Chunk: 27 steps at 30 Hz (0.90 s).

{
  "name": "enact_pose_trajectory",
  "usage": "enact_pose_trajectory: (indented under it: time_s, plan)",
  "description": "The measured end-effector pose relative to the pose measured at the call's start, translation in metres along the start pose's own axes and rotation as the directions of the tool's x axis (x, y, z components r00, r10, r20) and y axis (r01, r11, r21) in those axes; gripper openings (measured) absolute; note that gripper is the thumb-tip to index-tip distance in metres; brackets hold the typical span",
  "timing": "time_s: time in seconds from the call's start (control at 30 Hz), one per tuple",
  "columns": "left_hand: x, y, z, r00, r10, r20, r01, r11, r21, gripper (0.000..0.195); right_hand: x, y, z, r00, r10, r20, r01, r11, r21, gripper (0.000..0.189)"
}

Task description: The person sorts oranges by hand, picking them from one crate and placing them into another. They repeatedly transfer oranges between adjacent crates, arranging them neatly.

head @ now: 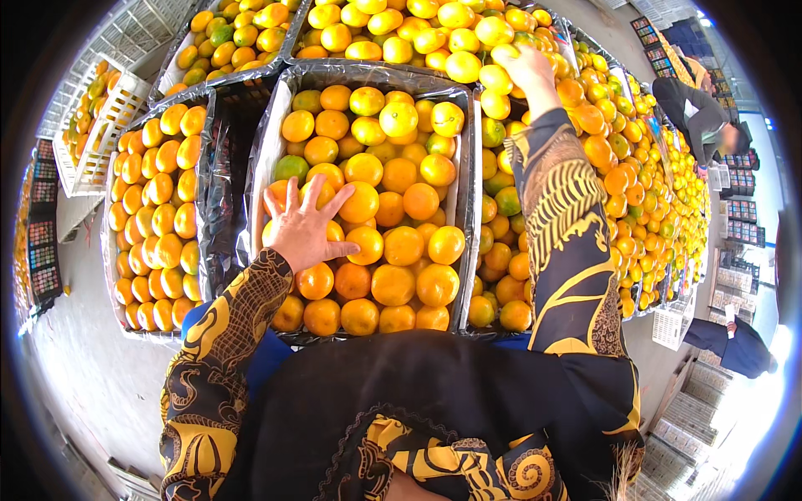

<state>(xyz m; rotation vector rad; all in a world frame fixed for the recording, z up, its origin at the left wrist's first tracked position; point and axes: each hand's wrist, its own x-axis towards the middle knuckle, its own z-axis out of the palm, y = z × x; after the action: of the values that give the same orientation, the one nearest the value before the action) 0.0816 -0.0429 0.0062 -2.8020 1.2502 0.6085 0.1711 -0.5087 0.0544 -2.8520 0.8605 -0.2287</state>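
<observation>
My left hand point(307, 219) lies with fingers spread over mandarins in the crate in front of me. That crate point(465, 163) has a black plastic liner with pale sheets along its inner walls. Orange mandarins point(391, 285) fill it, a few of them greenish, such as the green mandarin point(291, 169) above my left hand. My right hand point(529, 72) reaches past the crate's far right corner to a heap of yellow-orange mandarins point(463, 37). Its fingertips touch a mandarin point(504, 55) there; the picture does not settle whether they grip it.
To the left stands a box point(203, 188) of mandarins in neat rows. A white plastic basket point(116, 125) of fruit is beyond it. Loose mandarins point(626, 181) spread along the right side. A bent-over person point(695, 116) and another person point(733, 344) are farther right.
</observation>
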Motion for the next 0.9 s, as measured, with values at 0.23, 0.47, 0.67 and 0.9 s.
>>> enact_pose_trajectory:
  time_s: [0.23, 0.47, 0.67, 0.9]
  plan:
    - [0.001, -0.002, 0.007, 0.998, 0.02, -0.065, -0.021, 1.0, -0.014, 0.099, -0.15, 0.016, -0.007, 0.934, -0.07, 0.351, -0.333, 0.19, 0.924, 0.044]
    - [0.003, -0.004, 0.015, 0.996, 0.008, -0.084, -0.004, 0.999, 0.044, 0.096, -0.258, -0.059, 0.048, 0.697, -0.272, 0.663, -0.442, 0.565, 0.696, 0.047]
    - [0.0, -0.002, 0.009, 0.997, 0.002, -0.079, -0.002, 1.0, -0.002, 0.097, -0.261, -0.07, 0.057, 0.811, -0.421, 0.406, 0.312, 0.899, 0.308, 0.054]
    - [0.002, 0.003, 0.002, 0.999, -0.017, -0.03, 0.017, 1.0, 0.004, 0.096, -0.267, -0.075, 0.046, 0.83, -0.238, 0.505, 0.068, 0.941, 0.331, 0.071]
